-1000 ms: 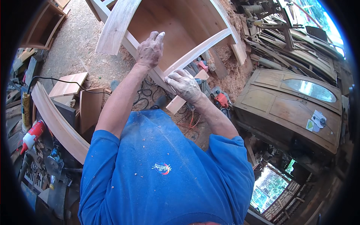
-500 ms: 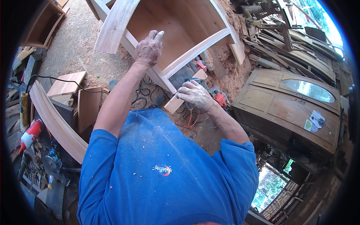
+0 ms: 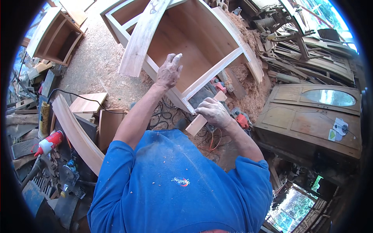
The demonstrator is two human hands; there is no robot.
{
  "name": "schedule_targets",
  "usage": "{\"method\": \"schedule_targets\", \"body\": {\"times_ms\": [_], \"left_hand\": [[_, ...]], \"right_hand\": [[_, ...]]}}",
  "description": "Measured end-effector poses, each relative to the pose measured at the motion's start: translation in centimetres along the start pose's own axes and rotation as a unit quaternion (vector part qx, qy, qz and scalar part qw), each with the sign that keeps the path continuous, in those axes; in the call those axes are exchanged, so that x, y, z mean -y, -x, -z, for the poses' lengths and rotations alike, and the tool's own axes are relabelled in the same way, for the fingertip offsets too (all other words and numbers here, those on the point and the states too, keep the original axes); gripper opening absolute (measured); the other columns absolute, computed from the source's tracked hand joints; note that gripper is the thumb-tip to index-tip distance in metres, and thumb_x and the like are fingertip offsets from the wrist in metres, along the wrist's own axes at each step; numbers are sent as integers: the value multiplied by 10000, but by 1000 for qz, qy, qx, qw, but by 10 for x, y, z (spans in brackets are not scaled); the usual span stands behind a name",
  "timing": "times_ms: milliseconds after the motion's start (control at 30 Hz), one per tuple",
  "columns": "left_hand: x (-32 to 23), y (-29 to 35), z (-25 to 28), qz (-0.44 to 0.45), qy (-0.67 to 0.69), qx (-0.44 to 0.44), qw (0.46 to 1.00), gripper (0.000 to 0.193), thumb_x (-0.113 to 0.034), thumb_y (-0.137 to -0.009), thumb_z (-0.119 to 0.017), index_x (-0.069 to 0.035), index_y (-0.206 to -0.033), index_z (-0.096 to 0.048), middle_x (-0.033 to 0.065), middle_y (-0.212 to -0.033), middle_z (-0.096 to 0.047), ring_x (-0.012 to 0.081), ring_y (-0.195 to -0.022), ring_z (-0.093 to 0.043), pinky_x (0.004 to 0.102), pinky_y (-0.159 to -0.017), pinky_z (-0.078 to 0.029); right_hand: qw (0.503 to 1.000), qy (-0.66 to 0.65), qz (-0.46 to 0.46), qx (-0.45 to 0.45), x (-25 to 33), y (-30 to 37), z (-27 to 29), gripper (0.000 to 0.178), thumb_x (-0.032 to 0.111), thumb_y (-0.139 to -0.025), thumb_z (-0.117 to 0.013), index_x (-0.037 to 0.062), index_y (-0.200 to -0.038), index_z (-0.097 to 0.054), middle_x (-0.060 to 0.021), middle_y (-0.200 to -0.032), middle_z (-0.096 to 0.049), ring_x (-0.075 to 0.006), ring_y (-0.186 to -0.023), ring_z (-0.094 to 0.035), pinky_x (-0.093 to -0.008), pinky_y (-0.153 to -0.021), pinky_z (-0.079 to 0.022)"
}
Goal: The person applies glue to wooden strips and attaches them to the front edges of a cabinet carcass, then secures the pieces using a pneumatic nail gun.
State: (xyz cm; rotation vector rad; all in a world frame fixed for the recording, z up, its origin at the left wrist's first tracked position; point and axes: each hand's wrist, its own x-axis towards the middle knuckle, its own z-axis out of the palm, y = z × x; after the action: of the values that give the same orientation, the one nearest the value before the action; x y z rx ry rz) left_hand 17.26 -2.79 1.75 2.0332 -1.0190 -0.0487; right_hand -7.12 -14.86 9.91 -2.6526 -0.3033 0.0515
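My right hand, pale with dust, is closed around a short flat wooden strip. The strip slants just beside the near corner of a wooden cabinet carcass. My left hand is over the cabinet's near left frame rail, its fingers loosely bent and apart, with nothing visible in them. Whether it touches the rail I cannot tell. A long, wide board lies slanted across the cabinet frame, up and left of that hand. Below the cabinet corner, the red part of a power tool shows beside my right wrist.
Black cables tangle on the shavings-covered floor. A curved wooden panel stands at left, near a red and white bottle. A second small cabinet sits far left. Old wooden doors and stacked planks occupy the right.
The whole view has shifted, so the scene sits lower and further right. My right hand still grips the wooden strip; my left hand stays by the cabinet rail, its fingers slightly turned.
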Motion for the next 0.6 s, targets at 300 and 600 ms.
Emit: {"method": "schedule_targets", "body": {"times_ms": [300, 600], "left_hand": [[48, -88, 98, 233, -337, -5, 912, 1090, -601, -729, -816, -39, -1542, -357, 200, -1473, -402, 386, -1342, -437, 596, -1037, -429], [94, -84, 151, 243, -91, 53, 964, 1139, -461, -735, -828, 65, -1569, -257, 243, -1427, -488, 396, -1222, -575, 504, -1031, -491]], "right_hand": [[771, -501, -314, -236, 48, -11, 6, 214, 3, -920, -718, -26, -1132, -712, -61, -1039, -742, -92, -933, -680, -237, -836, -552], [716, -578, -242, -307, 59, -60, 4, 212, 14, -925, -726, -28, -1132, -711, -54, -1048, -727, -108, -956, -682, -243, -874, -551]]}}
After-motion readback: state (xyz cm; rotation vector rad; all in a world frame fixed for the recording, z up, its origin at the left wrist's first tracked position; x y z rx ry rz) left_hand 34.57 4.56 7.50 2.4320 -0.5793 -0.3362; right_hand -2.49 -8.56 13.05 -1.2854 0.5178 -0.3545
